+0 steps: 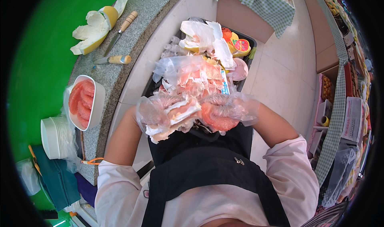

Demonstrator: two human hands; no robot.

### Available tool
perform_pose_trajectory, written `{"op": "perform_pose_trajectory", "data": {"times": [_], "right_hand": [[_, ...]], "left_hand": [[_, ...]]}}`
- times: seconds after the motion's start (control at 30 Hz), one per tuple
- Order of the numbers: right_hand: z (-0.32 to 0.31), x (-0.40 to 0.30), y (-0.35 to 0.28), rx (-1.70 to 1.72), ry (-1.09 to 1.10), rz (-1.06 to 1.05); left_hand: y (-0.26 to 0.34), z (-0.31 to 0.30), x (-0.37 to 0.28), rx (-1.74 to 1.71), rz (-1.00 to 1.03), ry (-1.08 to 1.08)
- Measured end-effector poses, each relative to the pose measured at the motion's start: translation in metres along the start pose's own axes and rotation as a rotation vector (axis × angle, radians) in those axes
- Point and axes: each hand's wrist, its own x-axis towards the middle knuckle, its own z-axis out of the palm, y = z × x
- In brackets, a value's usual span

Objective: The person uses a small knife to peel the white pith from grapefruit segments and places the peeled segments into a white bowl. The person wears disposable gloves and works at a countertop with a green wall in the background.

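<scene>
Both hands wear clear plastic gloves above a black bin (253, 44) heaped with pomelo peel and membranes. My left hand (159, 107) grips a piece of pomelo membrane and white pith (180, 114). In my right hand (231, 105) is a peeled red pomelo segment (217, 119), close beside that membrane. To the left, a white plastic tub (100, 104) holds several peeled red pomelo segments (82, 104) on a grey stone counter (120, 65).
Two wooden-handled knives (121, 30) (115, 59) lie on the counter near an opened pomelo rind (96, 35). Stacked white tubs (54, 137) stand at its left edge. A cloth-covered table (258, 5) stands beyond the bin; fruit shelves (327, 101) line the right.
</scene>
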Motion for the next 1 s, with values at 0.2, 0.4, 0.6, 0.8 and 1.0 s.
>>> {"op": "perform_pose_trajectory", "data": {"times": [0.2,0.4,0.6,0.8,1.0], "right_hand": [[-0.025,-0.048,-0.019,-0.210,0.111,0.034],[-0.028,-0.008,-0.010,0.168,0.222,-0.325],[-0.016,0.027,0.016,0.314,0.388,-0.541],[-0.024,-0.001,0.047,0.436,0.480,-0.599],[-0.026,-0.033,0.065,0.510,0.506,-0.702]], "left_hand": [[0.015,-0.024,-0.025,0.061,0.142,0.096],[0.082,-0.073,0.020,0.036,0.760,0.641],[0.167,-0.106,0.045,0.543,0.540,1.192],[0.151,-0.072,0.046,1.366,0.584,1.810],[0.055,-0.035,0.069,2.109,0.531,0.910]]}}
